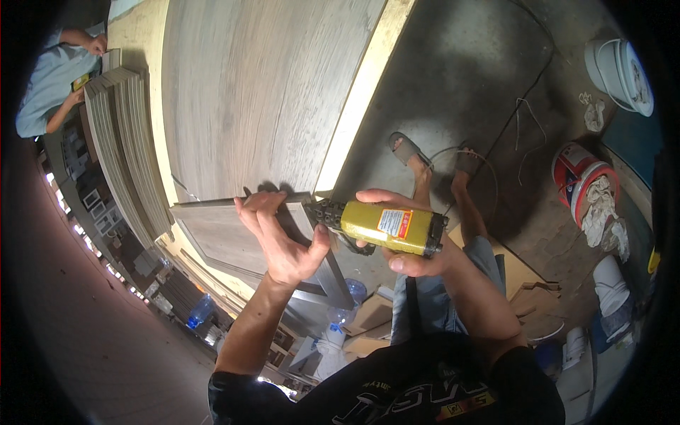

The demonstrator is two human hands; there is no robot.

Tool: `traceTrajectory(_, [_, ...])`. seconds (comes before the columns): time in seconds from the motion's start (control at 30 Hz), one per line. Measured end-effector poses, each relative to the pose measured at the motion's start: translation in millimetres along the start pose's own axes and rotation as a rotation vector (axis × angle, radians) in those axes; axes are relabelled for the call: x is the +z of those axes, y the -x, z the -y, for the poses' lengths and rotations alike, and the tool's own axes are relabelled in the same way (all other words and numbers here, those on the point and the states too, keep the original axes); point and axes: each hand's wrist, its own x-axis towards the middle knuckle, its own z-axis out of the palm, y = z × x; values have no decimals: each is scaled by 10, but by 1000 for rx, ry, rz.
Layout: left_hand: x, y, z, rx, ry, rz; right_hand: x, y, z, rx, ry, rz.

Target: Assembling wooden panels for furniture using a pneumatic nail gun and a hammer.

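- The person's right hand (433,263) wraps a yellow-green, rounded power tool (368,225) with a black rear end; its thumb lies along the near side and its fingers show on the far side, closed around the casing.
- The tool lies between thumb and fingers, its black metal head (327,213) pointing left, right beside the end of a grey wood-grain framed panel (212,230); whether they touch cannot be told.
- The left hand (287,253) is at the panel's upper right corner, its fingers parted and bent over the top edge, its thumb spread well away from them, near the tool's head; how firmly it grips cannot be told.
- The panel stands tilted below the left hand's fingertips, at the near end of a large grey-brown wood-grain board (269,85) lying on a pale yellow bench (358,106).
- At upper left, a co-worker in a light blue shirt (53,81) has both hands near a stack of grey boards (122,142).
- On the floor at right stands a red bucket (569,170) with whitish rags (601,209).
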Motion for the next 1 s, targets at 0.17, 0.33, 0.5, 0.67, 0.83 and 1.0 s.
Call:
traceTrajectory(0.17, [-7, -6, -15, -9, 8, 7, -54, -27, -35, -55, 24, 23])
traceTrajectory(0.33, [-16, -1, -12, -12, 1, 10, -52, -39, -62, -83, 11, 33])
traceTrajectory(0.5, [-9, 16, 3, -13, -1, 13, -72, -29, -76, -85, 34, 46])
traceTrajectory(0.67, [-6, 30, 14, -14, -10, 16, -75, -39, -58, -79, 19, 66])
traceTrajectory(0.83, [-1, -26, -29, -5, 6, 10, -108, 1, 24, -1, 64, 42])
traceTrajectory(1.0, [-13, -45, -78, -26, 42, -32, 102, 143, 370, 27, 106, -91])
